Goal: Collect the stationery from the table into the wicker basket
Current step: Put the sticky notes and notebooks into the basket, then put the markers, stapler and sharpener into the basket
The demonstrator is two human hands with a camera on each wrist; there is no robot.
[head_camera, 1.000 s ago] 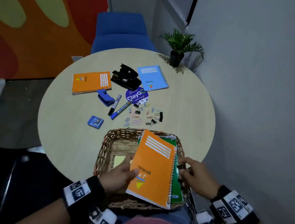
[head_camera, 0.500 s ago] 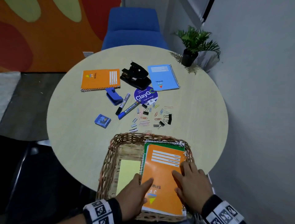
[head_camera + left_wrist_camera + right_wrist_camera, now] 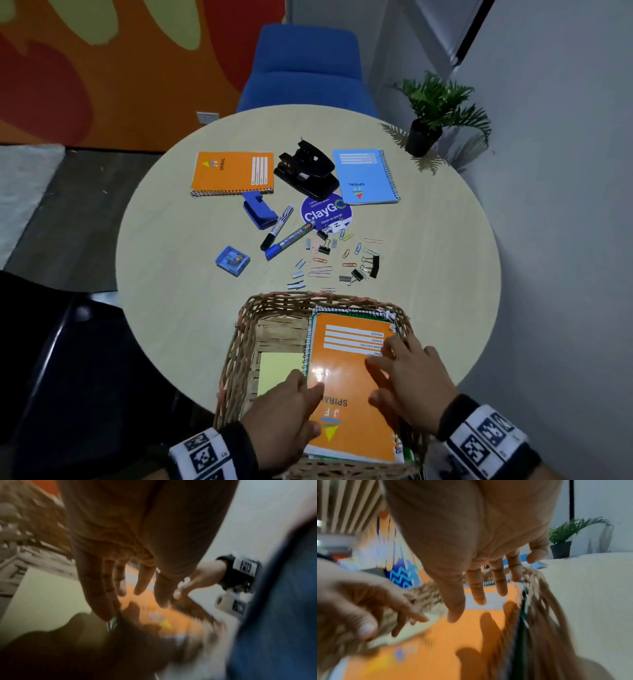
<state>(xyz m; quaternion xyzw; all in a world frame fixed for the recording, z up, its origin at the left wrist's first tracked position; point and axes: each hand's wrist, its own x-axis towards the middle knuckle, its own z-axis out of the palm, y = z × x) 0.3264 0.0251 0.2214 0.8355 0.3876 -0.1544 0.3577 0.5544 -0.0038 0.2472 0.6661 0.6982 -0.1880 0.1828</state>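
Basket (image 3: 239, 356) is set at the near table (image 3: 178, 308) edge, w/ an orange notebook (image 3: 346, 383) laid flat in its right half on top of a green one (image 3: 407, 455), of which only edges are seen. A yellow pad (image 3: 277, 370) is seen on the basket floor at left, just beside the notebooks.

Left hand (image 3: 287, 418) is spread, fingers straight, over the near left edge of the orange notebook; nothing is gripped. In the left wrist view its fingers (image 3: 140, 582) are shown extended above the cover, apart from it by a shadow gap; contact cannot be confirmed, pic blurred. Right hand (image 3: 407, 380) is likewise released, fingers splayed over the notebook's right side; from the right wrist view the fingers (image 3: 477, 592) are seen straight, w/ shadows cast on the orange cover.

Further back on the table, still uncollected: a 2nd orange notebook (image 3: 233, 173), a black hole punch (image 3: 308, 169) beside it, a blue notebook (image 3: 364, 176) to the right, a blue stapler (image 3: 258, 214), two markers (image 3: 284, 233), a blue sharpener (image 3: 233, 261), a round ClayGo sticker (image 3: 325, 212), plus scattered clips (image 3: 342, 260) betw. sticker and basket. A potted plant (image 3: 435, 113) is placed at the far right edge; a blue chair (image 3: 305, 68) is seen behind the table.
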